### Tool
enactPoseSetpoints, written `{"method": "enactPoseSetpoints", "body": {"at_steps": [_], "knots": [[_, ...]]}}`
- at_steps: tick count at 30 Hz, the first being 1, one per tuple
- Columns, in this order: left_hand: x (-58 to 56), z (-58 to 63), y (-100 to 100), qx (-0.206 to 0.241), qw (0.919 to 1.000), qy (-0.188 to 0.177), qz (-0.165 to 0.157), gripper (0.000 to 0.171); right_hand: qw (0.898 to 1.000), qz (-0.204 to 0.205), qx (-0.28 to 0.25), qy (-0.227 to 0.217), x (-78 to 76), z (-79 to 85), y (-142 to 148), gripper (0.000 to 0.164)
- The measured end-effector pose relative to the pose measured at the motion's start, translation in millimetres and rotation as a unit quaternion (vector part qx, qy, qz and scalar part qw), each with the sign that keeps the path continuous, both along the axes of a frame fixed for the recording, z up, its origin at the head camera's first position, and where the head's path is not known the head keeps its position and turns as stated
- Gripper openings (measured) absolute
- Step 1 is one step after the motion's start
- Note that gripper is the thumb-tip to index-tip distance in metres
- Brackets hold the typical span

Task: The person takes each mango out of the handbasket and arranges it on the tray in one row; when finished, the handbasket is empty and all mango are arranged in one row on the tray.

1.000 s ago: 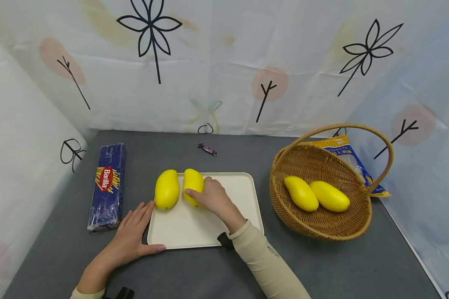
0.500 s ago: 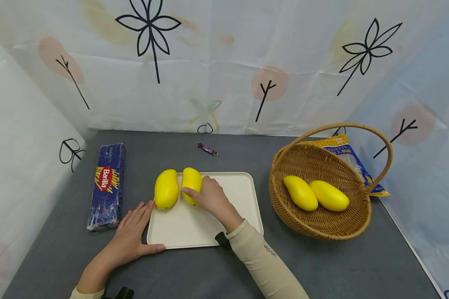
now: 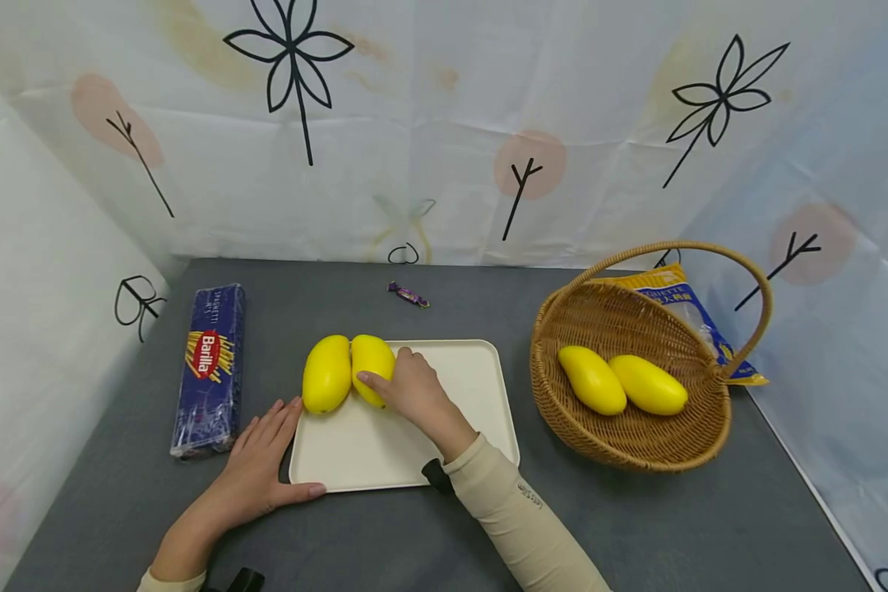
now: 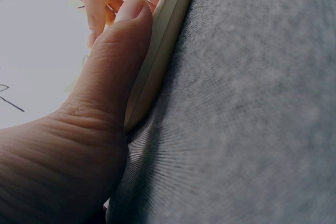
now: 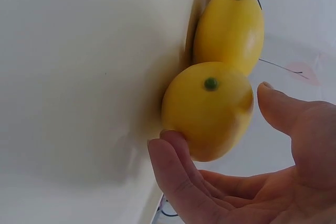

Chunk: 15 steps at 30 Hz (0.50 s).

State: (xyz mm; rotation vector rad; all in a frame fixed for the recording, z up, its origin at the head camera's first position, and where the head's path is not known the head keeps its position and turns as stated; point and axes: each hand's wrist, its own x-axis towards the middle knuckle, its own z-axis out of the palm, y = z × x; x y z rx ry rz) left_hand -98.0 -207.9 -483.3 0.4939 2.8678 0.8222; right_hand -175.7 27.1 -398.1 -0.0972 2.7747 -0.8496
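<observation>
In the head view, the tray lies on the bench with two mangoes at its far left corner: the left mango, which my hands leave alone, and the right mango, just against it, with my right hand round its side. My left hand lies wide along the tray's left edge, fingers straight and thumb spread to the near edge. Right of the tray, the basket holds a third mango and a fourth mango; left of the tray, the pasta is untouched. I'd judge the left mango placed and the right mango nearly so, with letting go left to do; whether the basket's pair is done or waiting, I cannot tell. In the left wrist view, my thumb rests against the tray's edge, and I can make out no mango. In the right wrist view, my fingers cup the right mango, narrow around it, the thumb seeming just off its skin, and both mangoes look in contact on the tray
</observation>
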Motion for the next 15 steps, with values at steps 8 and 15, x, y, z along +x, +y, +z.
{"method": "enactPoseSetpoints", "body": {"at_steps": [8, 15], "knots": [[-1.1, -1.9, -1.2, -0.001, 1.0, -0.002, 0.0, 0.12, 1.0, -0.005, 0.015, 0.009, 5.8, 7.0, 6.0, 0.073], [-0.5, -2.2, 0.5, -0.006, 1.0, 0.004, -0.002, 0.12, 1.0, -0.016, 0.01, 0.008, 24.9, 36.0, 34.2, 0.086]]}}
